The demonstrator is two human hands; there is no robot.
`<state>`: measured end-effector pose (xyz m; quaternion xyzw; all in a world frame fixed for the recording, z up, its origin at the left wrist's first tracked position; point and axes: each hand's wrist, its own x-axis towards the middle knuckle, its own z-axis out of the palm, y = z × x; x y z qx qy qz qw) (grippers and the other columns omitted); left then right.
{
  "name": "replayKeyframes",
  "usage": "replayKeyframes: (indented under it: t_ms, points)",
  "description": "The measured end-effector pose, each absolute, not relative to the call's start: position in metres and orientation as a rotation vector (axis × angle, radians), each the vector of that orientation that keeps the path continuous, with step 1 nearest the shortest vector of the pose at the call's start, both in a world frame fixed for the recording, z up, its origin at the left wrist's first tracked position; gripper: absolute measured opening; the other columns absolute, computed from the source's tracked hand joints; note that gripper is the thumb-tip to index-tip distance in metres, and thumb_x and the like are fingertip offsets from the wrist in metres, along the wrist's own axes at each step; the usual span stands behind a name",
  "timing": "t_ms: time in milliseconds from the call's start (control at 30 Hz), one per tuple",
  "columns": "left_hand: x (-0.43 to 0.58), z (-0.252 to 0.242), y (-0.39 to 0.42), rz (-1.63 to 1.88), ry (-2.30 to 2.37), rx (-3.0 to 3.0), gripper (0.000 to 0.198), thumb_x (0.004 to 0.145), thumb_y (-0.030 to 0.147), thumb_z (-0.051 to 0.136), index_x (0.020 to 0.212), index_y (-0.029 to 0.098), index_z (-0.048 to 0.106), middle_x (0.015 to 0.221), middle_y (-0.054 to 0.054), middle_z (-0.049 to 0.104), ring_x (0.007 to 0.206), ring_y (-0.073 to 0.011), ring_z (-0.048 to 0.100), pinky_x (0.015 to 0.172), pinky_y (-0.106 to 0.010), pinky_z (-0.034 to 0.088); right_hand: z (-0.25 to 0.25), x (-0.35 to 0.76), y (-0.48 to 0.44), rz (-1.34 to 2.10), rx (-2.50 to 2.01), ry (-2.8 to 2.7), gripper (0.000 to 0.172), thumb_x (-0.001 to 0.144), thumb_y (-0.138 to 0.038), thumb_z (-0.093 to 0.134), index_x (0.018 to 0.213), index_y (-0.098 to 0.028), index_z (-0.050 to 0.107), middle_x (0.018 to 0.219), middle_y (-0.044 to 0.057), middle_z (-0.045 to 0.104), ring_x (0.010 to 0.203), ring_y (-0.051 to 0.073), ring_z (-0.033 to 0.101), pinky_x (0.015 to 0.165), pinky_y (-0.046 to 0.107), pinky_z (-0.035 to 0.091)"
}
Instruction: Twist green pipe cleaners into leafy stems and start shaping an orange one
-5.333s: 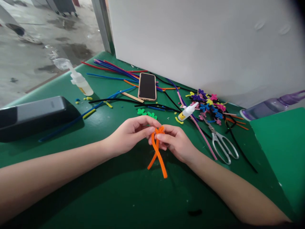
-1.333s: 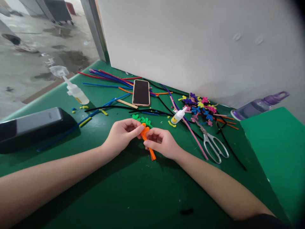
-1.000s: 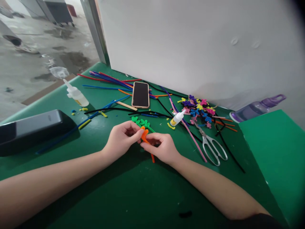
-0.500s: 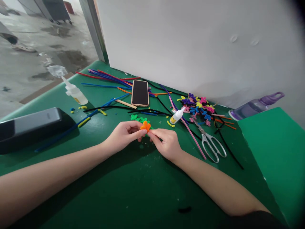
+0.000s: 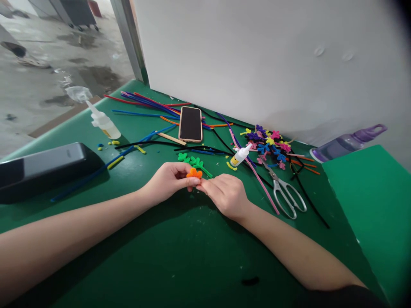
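Note:
An orange pipe-cleaner flower [image 5: 194, 173] is pinched between the thumb and fingers of my left hand [image 5: 173, 179]. My right hand [image 5: 226, 194] is closed, its fingertips pressed at the flower's lower right side against my left fingertips. The underside of the flower is hidden by my fingers. Just beyond my hands lies a green pipe-cleaner sprig [image 5: 195, 162] with looped leaves. A small white glue bottle [image 5: 239, 156] rests tilted to the right of it. Scissors [image 5: 282, 188] with light grey handles lie right of my right hand.
A phone [image 5: 190, 124] lies at the back among loose pipe cleaners [image 5: 150, 102]. Several coloured flowers [image 5: 269, 143] are heaped at right, near a purple bottle [image 5: 348, 143]. A larger glue bottle [image 5: 104, 124] and a black box-like object [image 5: 41, 171] are at left.
The orange flower has tipped, so its petals show flatter and lower. My right hand has turned more palm-down, and more of the green sprig shows behind.

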<state>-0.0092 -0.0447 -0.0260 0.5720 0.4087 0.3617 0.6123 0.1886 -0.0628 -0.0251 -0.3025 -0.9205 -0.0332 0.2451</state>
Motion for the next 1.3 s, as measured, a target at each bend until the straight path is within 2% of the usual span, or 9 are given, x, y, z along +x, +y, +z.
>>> replayKeyframes:
  t_ms: [233,400,500,633,733,833,900,1033,1300]
  points:
    - [-0.007,-0.023,-0.046,0.866,0.899,1.225,0.021,0.075,0.024,0.068,0.062,0.013,0.056,0.055,0.002,0.060,0.049,-0.0066,0.054,0.052,-0.018,0.044,-0.024,0.184,-0.064,0.207,-0.938,-2.374,0.026,0.094,-0.029,0.044,0.084,-0.017,0.066,0.065,0.004,0.066,0.059,0.015,0.058,0.058,0.029,0.035]
    - [-0.006,-0.021,-0.049,0.935,0.855,1.201,0.019,0.076,0.023,0.068,0.064,0.013,0.056,0.058,0.003,0.060,0.050,-0.0049,0.051,0.050,-0.016,0.042,-0.012,0.177,-0.065,1.202,-1.055,-1.944,0.028,0.092,-0.035,0.044,0.083,-0.017,0.063,0.063,0.000,0.063,0.053,0.010,0.059,0.055,0.023,0.045]
    - [-0.006,-0.020,-0.052,0.981,0.830,1.194,0.018,0.076,0.023,0.067,0.066,0.013,0.057,0.061,0.002,0.063,0.050,-0.0044,0.051,0.049,-0.015,0.042,-0.014,0.171,-0.066,1.704,-0.988,-1.471,0.027,0.090,-0.039,0.048,0.082,-0.017,0.061,0.058,-0.002,0.061,0.044,0.008,0.055,0.046,0.020,0.042]
    - [-0.006,-0.019,-0.053,0.994,0.821,1.214,0.017,0.073,0.020,0.070,0.065,0.012,0.058,0.059,0.001,0.063,0.049,-0.0055,0.051,0.048,-0.016,0.042,-0.022,0.167,-0.067,2.124,-0.796,-1.004,0.025,0.088,-0.036,0.052,0.077,-0.015,0.062,0.048,-0.005,0.055,0.036,0.004,0.044,0.043,0.018,0.035]
    - [-0.008,-0.021,-0.051,1.009,0.805,1.250,0.017,0.079,0.026,0.064,0.069,0.012,0.062,0.061,-0.001,0.064,0.053,-0.0092,0.056,0.054,-0.021,0.047,-0.024,0.168,-0.065,2.093,-0.765,-0.995,0.024,0.088,-0.033,0.055,0.077,-0.013,0.063,0.046,-0.005,0.054,0.035,0.003,0.042,0.042,0.018,0.030]
    - [-0.010,-0.022,-0.049,1.098,0.833,1.264,0.022,0.087,0.031,0.053,0.096,0.013,0.063,0.070,-0.003,0.067,0.059,-0.0131,0.062,0.062,-0.027,0.051,-0.023,0.170,-0.060,1.986,-0.783,-0.983,0.023,0.088,-0.031,0.054,0.077,-0.013,0.064,0.044,-0.006,0.052,0.033,0.002,0.037,0.041,0.019,0.026]
    - [-0.011,-0.022,-0.048,1.129,0.873,1.294,0.025,0.083,0.028,0.059,0.104,0.014,0.060,0.078,-0.003,0.068,0.062,-0.0140,0.064,0.065,-0.029,0.053,-0.023,0.171,-0.058,1.962,-0.800,-0.972,0.022,0.088,-0.030,0.055,0.076,-0.013,0.064,0.042,-0.007,0.050,0.033,0.002,0.035,0.042,0.019,0.025]
    - [-0.010,-0.022,-0.047,1.090,0.904,1.334,0.020,0.073,0.021,0.071,0.090,0.014,0.064,0.077,-0.002,0.070,0.065,-0.0140,0.066,0.067,-0.027,0.055,-0.025,0.173,-0.057,1.937,-0.838,-1.052,0.022,0.088,-0.030,0.055,0.077,-0.013,0.065,0.042,-0.006,0.050,0.033,0.003,0.035,0.041,0.020,0.024]
    - [-0.010,-0.026,-0.043,1.062,0.905,1.238,0.008,0.071,0.018,0.072,0.076,0.014,0.068,0.068,0.001,0.070,0.058,-0.0091,0.064,0.061,-0.019,0.053,-0.022,0.174,-0.057,1.980,-0.826,-1.090,0.021,0.086,-0.031,0.057,0.077,-0.013,0.065,0.040,-0.008,0.045,0.034,0.002,0.032,0.042,0.020,0.022]
